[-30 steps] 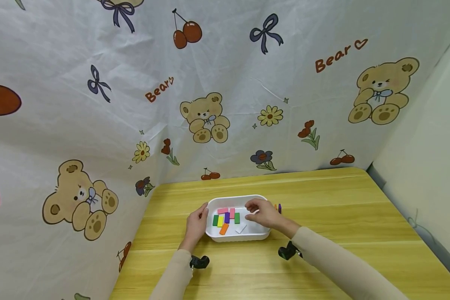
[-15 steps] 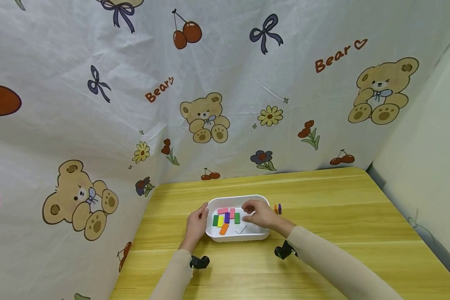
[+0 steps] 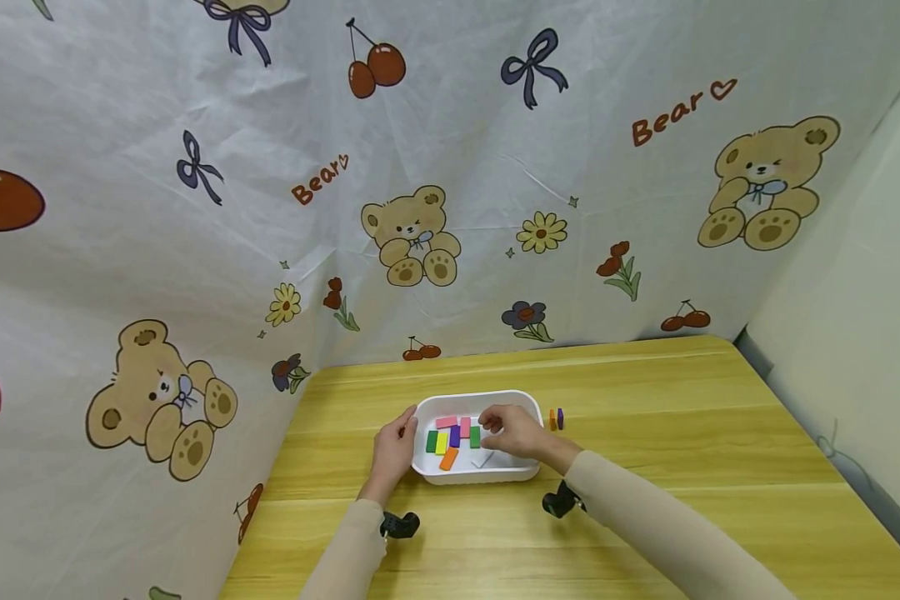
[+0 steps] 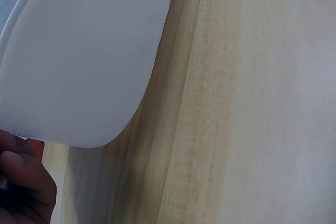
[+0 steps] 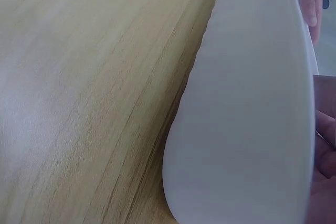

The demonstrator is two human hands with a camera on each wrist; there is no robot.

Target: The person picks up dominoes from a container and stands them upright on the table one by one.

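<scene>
A white plastic tray (image 3: pixel 487 477) sits on the table with several small coloured blocks in it. My left hand (image 3: pixel 392 454) holds the tray's left end, thumb by the rim. My right hand (image 3: pixel 516 431) is over the tray's right part, thumb and fingers apart, with nothing seen between them. Nearest its fingertips lie a green block (image 3: pixel 475 437) and a white block (image 3: pixel 482 458). Farther left are pink (image 3: pixel 446 422), purple (image 3: pixel 454 436), yellow (image 3: pixel 441 443) and orange (image 3: pixel 448 459) blocks. In the right wrist view, the tray wall (image 5: pixel 247 98) hides part of my right hand.
Just right of the tray, an orange piece (image 3: pixel 552 419) and a purple piece (image 3: pixel 560 418) stand on the wooden table (image 3: pixel 645 433). A bear-patterned cloth (image 3: pixel 480 167) hangs behind and along the left side. A pale wall is on the right.
My right hand has moved slightly left over the tray, toward the green block. The orange and purple pieces beside the tray show more fully. My left hand stays on the tray.
</scene>
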